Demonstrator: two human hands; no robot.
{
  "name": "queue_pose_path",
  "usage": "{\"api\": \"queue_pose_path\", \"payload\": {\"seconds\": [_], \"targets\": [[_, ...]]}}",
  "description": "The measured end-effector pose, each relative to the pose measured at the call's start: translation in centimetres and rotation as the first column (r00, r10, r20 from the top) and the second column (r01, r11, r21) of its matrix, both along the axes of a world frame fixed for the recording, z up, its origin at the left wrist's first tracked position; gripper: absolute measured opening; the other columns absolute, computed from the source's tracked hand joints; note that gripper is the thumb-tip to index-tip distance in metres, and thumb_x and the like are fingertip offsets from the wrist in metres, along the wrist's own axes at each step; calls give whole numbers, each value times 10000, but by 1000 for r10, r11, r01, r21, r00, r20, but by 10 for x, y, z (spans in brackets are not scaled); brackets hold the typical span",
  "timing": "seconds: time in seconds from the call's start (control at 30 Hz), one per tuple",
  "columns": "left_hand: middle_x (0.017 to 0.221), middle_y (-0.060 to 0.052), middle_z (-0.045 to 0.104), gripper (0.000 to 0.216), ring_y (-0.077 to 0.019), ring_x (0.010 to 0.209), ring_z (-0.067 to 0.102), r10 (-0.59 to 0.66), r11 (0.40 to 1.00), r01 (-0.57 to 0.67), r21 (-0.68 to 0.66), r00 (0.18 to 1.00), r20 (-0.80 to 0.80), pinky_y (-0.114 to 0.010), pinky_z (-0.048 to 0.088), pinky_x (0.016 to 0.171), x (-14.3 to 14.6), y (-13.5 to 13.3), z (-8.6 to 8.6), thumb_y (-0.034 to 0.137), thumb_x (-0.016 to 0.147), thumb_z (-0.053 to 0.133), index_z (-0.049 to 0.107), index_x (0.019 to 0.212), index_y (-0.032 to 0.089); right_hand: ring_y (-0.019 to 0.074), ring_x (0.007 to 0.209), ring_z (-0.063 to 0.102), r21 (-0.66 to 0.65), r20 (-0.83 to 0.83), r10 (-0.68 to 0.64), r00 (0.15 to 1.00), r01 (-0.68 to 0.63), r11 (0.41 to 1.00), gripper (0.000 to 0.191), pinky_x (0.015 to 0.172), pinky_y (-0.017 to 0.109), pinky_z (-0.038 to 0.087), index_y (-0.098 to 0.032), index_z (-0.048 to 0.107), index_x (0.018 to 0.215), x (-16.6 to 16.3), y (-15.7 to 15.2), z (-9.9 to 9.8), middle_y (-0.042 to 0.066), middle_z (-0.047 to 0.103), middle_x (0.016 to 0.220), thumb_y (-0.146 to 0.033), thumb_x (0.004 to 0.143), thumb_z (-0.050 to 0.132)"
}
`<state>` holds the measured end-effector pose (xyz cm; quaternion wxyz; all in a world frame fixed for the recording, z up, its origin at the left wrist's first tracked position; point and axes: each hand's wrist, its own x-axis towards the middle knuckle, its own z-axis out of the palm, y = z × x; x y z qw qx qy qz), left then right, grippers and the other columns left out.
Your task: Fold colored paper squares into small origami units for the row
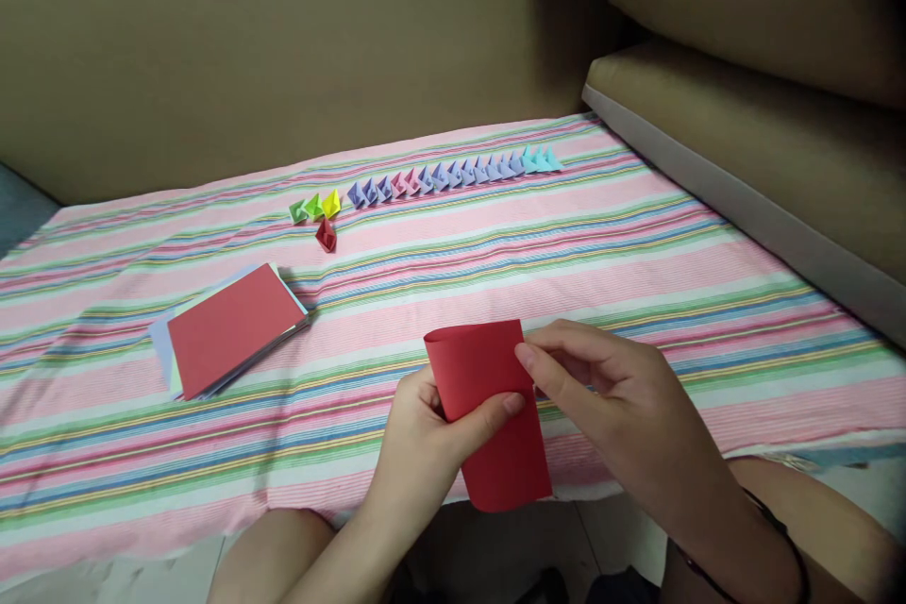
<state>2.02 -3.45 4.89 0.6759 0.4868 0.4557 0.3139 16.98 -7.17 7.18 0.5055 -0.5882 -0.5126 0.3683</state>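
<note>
A sheet of red paper [488, 453], bent over on itself with a rounded fold on its left side, is held up in front of me above the cloth's near edge. My left hand [431, 434] grips it from the left, thumb across the front and the other fingers hidden behind. At the paper's upper right edge, my right hand [601, 377] pinches with thumb and forefinger. To the left lies a stack of coloured paper [237, 330] with a red sheet on top.
A striped cloth [637, 255] covers the seat. Across it runs a row of small folded paper boats [453, 175] in purple, pink and turquoise. Green and yellow ones [315, 206] and a dark red one [327, 235] sit left of the row. Cushions [750, 142] are piled at right.
</note>
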Motion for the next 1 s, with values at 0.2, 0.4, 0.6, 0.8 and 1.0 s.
{"api": "queue_pose_path", "payload": {"seconds": [0.2, 0.4, 0.6, 0.8, 1.0], "targets": [[713, -42, 700, 242, -153, 640, 609, 18, 1000, -18, -9, 1000, -5, -240, 483, 590, -1, -1, -2, 350, 649, 782, 687, 738, 147, 168, 743, 621, -13, -1, 9, 1000, -9, 1000, 182, 609, 241, 491, -247, 712, 807, 0, -1, 0, 13, 676, 782, -335, 870, 565], [707, -50, 699, 241, -154, 644, 614, 48, 997, -48, -53, 999, 17, -242, 489, 597, 1, -2, 0, 343, 655, 781, 690, 737, 135, 157, 710, 617, -34, -22, 12, 1000, -13, 999, 196, 608, 240, 488, -221, 681, 740, 0, 3, -1, 9, 665, 742, -336, 859, 575], [755, -60, 712, 259, -134, 643, 616, 170, 980, -157, -121, 980, 105, -224, 488, 603, 4, 5, 0, 312, 646, 793, 699, 788, 116, 165, 720, 644, -123, -241, 38, 970, -70, 990, 230, 659, 275, 541, -193, 686, 839, 4, 14, -12, 32, 681, 799, -408, 832, 605], [709, -17, 667, 253, -97, 617, 590, 326, 946, -315, -84, 919, 224, -189, 473, 583, -4, 18, -5, 282, 636, 805, 644, 739, 115, 173, 765, 653, -95, -257, 41, 966, -67, 993, 255, 720, 291, 544, -172, 682, 829, 1, 18, -17, 45, 690, 802, -418, 821, 615], [701, 7, 638, 259, -80, 604, 577, 406, 908, -409, -84, 818, 406, -179, 476, 583, -7, 25, -2, 250, 639, 799, 626, 783, 121, 188, 805, 651, -59, -243, 187, 952, -207, 977, 186, 699, 289, 529, -188, 655, 880, -16, 15, -23, 43, 703, 874, -361, 815, 626]]}}
